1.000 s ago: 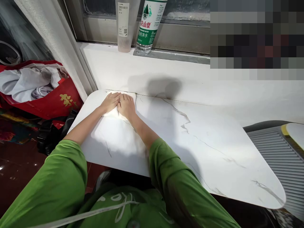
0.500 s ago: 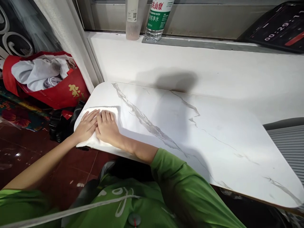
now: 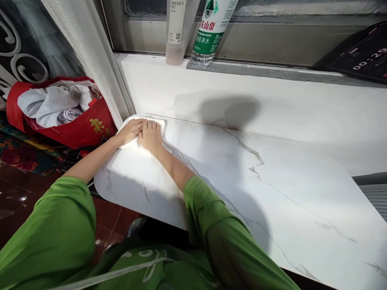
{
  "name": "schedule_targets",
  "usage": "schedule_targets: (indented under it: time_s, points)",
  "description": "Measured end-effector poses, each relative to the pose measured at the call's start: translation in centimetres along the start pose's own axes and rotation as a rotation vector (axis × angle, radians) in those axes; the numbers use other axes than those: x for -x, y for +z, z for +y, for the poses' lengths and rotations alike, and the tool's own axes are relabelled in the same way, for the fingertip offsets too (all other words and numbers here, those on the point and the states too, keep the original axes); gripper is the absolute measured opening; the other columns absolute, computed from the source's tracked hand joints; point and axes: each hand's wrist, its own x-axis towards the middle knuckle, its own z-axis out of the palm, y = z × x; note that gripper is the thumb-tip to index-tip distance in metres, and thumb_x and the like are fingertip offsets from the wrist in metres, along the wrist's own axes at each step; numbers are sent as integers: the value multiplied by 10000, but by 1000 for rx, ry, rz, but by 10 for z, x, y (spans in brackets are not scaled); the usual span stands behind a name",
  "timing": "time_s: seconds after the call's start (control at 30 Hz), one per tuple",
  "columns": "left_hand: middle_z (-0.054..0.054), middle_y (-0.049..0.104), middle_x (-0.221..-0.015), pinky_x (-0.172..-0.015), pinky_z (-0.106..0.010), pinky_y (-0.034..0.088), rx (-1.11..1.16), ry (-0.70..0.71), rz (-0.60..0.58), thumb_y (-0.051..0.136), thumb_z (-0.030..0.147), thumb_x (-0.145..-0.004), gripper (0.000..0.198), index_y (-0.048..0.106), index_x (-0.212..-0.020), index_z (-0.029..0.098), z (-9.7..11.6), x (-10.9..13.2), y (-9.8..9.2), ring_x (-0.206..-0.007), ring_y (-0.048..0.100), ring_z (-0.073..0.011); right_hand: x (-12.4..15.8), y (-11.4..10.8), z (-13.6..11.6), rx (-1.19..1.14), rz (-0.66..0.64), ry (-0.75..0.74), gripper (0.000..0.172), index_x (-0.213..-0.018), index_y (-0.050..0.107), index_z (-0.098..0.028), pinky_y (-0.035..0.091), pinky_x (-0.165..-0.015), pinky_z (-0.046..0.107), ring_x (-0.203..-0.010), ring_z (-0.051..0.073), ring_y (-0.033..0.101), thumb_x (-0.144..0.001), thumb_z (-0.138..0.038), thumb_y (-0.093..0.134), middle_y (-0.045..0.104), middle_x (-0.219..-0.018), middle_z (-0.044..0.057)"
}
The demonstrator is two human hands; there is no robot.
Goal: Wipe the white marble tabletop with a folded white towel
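A white cloth lies folded flat on the far left corner of the white marble-patterned table. My left hand rests flat on its left part, fingers stretched out. Right beside it, my right hand presses down on the cloth with its fingers extended, the two hands touching. Both hands cover much of the cloth, so its middle is hidden.
On the sill behind stand a clear plastic container and a water bottle. A dark device with a timer leans at the right. A red bag of clothes and a curtain are at the left.
Both hands and the cloth have moved away from me, from the table's near left edge to its far left corner. The view has shifted slightly.
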Motion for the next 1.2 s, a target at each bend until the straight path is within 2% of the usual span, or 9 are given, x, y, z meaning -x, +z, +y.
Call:
schedule_targets:
  time_s: [0.13,0.2,0.3,0.5,0.77,0.9,1.0,1.07,1.2]
  points:
    - [-65,473,-1520,-1221,-351,201,21,105,-25,313,215,-978,462,581,-1348,148,6,-52,6,-1424,393,-192,-21,8,32,-18,93,121,535,-1378,450,46,323,-1050,499,-1196,351,498,-893,-176,407,566,-1301,266]
    - [-72,473,-1519,-1218,-355,218,26,118,-19,322,223,-978,458,578,-1353,160,11,-60,8,-1420,399,-190,-20,10,40,-28,123,132,534,-1373,458,45,318,-1052,497,-1204,354,495,-890,-176,405,568,-1311,261]
    - [-73,458,-1531,-1225,-376,207,16,98,-2,311,218,-989,468,537,-1396,169,22,-51,11,-1436,379,-191,-8,5,43,-14,109,102,535,-1384,451,40,305,-1073,490,-1237,350,479,-900,-178,389,559,-1339,251]
    - [-90,388,-1573,-1242,-413,155,-88,14,2,297,199,-998,479,485,-1436,149,58,15,18,-1479,304,-205,46,-20,33,-27,12,-36,504,-1358,489,15,297,-1106,474,-1255,333,466,-900,-177,403,549,-1359,229]
    - [-137,392,-1563,-1225,-511,186,-84,89,74,259,249,-1007,496,478,-1436,132,134,135,33,-1478,305,-260,168,-57,6,-44,-57,-183,597,-1422,428,52,245,-1171,522,-1368,377,380,-903,-242,399,445,-1475,261]
    - [-166,399,-1553,-1222,-533,181,-67,125,100,273,250,-1004,494,493,-1422,103,164,165,38,-1480,295,-285,205,-67,8,-97,-59,-223,614,-1406,461,44,254,-1171,537,-1383,383,365,-876,-264,423,449,-1475,260]
    - [-159,405,-1550,-1225,-531,174,-50,147,82,285,240,-998,492,496,-1421,104,172,163,41,-1480,297,-280,211,-69,17,-101,-36,-231,613,-1393,474,45,275,-1157,543,-1363,379,382,-869,-267,414,467,-1456,261]
    - [-161,409,-1548,-1225,-529,177,-49,154,74,290,235,-993,493,501,-1416,99,170,151,42,-1476,307,-279,204,-68,26,-91,-28,-239,619,-1380,482,52,284,-1150,539,-1332,377,407,-856,-273,426,484,-1434,265]
    - [-155,424,-1540,-1221,-510,193,-55,146,58,298,210,-977,490,501,-1409,97,154,94,45,-1464,332,-268,161,-65,54,-39,-33,-218,595,-1359,488,54,293,-1137,513,-1260,360,450,-852,-252,428,530,-1367,259]
